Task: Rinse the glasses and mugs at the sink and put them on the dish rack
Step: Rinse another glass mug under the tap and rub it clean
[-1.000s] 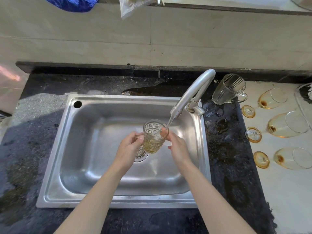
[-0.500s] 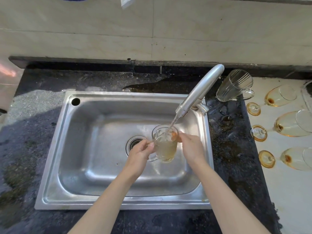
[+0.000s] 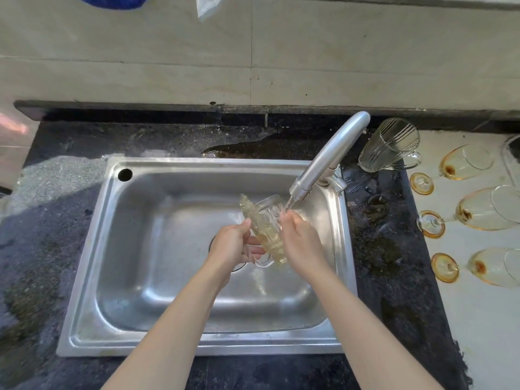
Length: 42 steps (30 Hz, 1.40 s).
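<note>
Head view: dark table (image 3: 380, 277) carries a steel sink (image 3: 84, 277) with the faucet (image 3: 329, 156) running. On the pale surface to the right, three amber stemmed glasses (image 3: 486, 206) lie on their sides with brown dregs in the bowls, and a ribbed glass mug (image 3: 388, 147), apparently empty, sits just right of the faucet. Patterned glass mug (image 3: 266, 229) is over the basin at the stream, tilted mouth-away, yellowish water spilling from its rim. Left hand (image 3: 230, 246) grips it by the handle and right hand (image 3: 301, 243) wraps its side. Judged early: one mug mid-rinse, four pieces waiting, no dish rack identifiable.
</note>
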Motion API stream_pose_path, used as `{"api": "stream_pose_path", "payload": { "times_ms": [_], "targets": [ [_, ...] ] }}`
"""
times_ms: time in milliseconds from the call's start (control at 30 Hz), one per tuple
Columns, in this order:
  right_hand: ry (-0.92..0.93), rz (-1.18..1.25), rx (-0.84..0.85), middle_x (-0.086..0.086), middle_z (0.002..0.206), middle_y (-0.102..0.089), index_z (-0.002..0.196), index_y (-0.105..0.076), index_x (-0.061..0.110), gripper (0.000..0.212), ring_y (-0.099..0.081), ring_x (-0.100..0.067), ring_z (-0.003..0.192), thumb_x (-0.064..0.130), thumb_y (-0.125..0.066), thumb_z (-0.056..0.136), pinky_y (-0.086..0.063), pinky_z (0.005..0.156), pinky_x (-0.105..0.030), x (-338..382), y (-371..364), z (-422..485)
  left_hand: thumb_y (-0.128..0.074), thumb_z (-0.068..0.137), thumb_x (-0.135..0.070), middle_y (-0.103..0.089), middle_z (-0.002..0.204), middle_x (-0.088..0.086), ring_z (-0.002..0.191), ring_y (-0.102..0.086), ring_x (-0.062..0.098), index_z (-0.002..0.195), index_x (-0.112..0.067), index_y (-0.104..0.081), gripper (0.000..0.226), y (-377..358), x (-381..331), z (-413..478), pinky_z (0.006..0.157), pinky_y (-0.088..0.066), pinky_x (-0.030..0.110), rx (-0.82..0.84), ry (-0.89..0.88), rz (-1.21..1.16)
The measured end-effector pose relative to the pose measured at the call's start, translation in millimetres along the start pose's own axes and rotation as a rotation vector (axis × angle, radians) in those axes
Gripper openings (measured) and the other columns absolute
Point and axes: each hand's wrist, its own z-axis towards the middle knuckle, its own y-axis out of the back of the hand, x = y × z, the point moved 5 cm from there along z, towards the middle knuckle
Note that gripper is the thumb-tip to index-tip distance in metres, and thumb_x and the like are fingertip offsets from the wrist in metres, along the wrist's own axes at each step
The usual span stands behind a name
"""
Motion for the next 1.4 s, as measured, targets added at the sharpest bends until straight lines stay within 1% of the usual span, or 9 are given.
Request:
{"api": "stream_pose_path", "payload": {
  "times_ms": [133, 267, 433, 600, 767, 933, 1100, 1233, 1400],
  "targets": [
    [0.103, -0.232, -0.029, -0.01, 0.111, -0.06, 0.117, -0.049, 0.014, 0.042, -0.056, -0.03, 0.104, 0.043, -0.023, 0.102, -0.041, 0.078, -0.037, 13, -5, -2, -0.046, 0.099, -0.024, -0.07, 0.068, 0.014, 0.056, -0.069, 0.021, 0.064, -0.01, -0.047, 0.038, 1, -2, -1, 0.057, -0.053, 0.028, -0.029, 0.003, -0.006],
    [-0.005, -0.277, 0.105, -0.021, 0.11, -0.061, 0.112, -0.055, 0.004, 0.051, -0.056, -0.038, 0.105, 0.038, -0.019, 0.103, -0.045, 0.088, -0.043, 22, -1, 18, -0.045, 0.099, -0.022, -0.069, 0.065, 0.013, 0.052, -0.068, 0.02, 0.064, -0.011, -0.045, 0.037, 3, -7, -6, 0.048, -0.051, 0.021, -0.035, -0.017, 0.013],
    [0.225, -0.42, -0.064, -0.019, 0.116, -0.053, 0.124, -0.044, 0.01, 0.045, -0.054, -0.038, 0.103, 0.039, -0.017, 0.102, -0.04, 0.075, -0.042, 44, -5, -1, -0.045, 0.099, -0.021, -0.069, 0.066, 0.015, 0.057, -0.069, 0.021, 0.062, -0.012, -0.047, 0.038, 1, -27, -14, 0.056, -0.056, 0.026, -0.036, -0.099, 0.083],
    [-0.13, -0.227, 0.134, -0.026, 0.122, -0.055, 0.127, -0.048, 0.0, 0.04, -0.054, -0.041, 0.112, 0.021, -0.022, 0.104, -0.042, 0.087, -0.04, 35, 5, 29, -0.043, 0.098, -0.023, -0.072, 0.084, 0.024, 0.077, -0.07, 0.035, 0.065, -0.01, -0.059, 0.039, 0, -31, -23, 0.079, -0.055, 0.043, -0.002, -0.16, 0.208],
    [0.303, -0.522, 0.043, -0.015, 0.142, -0.036, 0.129, -0.039, 0.01, 0.039, -0.05, -0.036, 0.108, 0.02, -0.017, 0.099, -0.043, 0.082, -0.041, 57, -8, 3, -0.043, 0.099, -0.02, -0.071, 0.07, 0.017, 0.065, -0.069, 0.031, 0.048, -0.015, -0.057, 0.053, 6, -35, -25, 0.072, -0.054, 0.037, -0.017, -0.168, 0.167],
    [-0.175, -0.113, 0.259, -0.012, 0.118, -0.058, 0.124, -0.053, 0.014, 0.08, -0.056, -0.031, 0.102, 0.074, -0.017, 0.086, -0.043, 0.093, -0.042, 37, 0, 30, -0.044, 0.1, -0.02, -0.071, 0.063, 0.013, 0.058, -0.069, 0.025, 0.045, -0.013, -0.058, 0.056, 5, -30, -24, 0.068, -0.054, 0.033, -0.034, -0.166, 0.065],
    [-0.351, 0.264, 0.344, -0.018, 0.097, -0.067, 0.108, -0.057, 0.007, 0.049, -0.068, -0.028, 0.078, 0.05, -0.036, 0.099, -0.059, 0.068, -0.043, 20, 6, 16, -0.039, 0.101, -0.021, -0.065, 0.047, 0.006, 0.04, -0.062, 0.013, 0.062, -0.012, -0.038, 0.041, 4, -20, -13, 0.05, -0.047, 0.021, -0.107, -0.1, -0.258],
    [-0.078, 0.175, -0.107, -0.002, 0.084, -0.063, 0.09, -0.059, 0.014, 0.037, -0.063, -0.023, 0.081, 0.043, -0.037, 0.098, -0.058, 0.069, -0.049, 16, 10, 12, -0.038, 0.103, -0.022, -0.067, 0.057, 0.005, 0.055, -0.068, 0.014, 0.064, -0.012, -0.042, 0.04, -4, -21, -12, 0.054, -0.049, 0.02, -0.09, -0.153, -0.3],
    [-0.578, 0.755, 0.152, -0.015, 0.105, -0.07, 0.106, -0.065, 0.016, 0.042, -0.067, -0.03, 0.088, 0.049, -0.042, 0.094, -0.06, 0.071, -0.047, 2, 3, 19, -0.038, 0.103, -0.024, -0.069, 0.103, -0.001, 0.102, -0.063, 0.01, 0.095, -0.017, -0.062, 0.026, -10, -28, -21, 0.088, -0.047, 0.029, 0.033, -0.359, 0.027]
  ]
}}
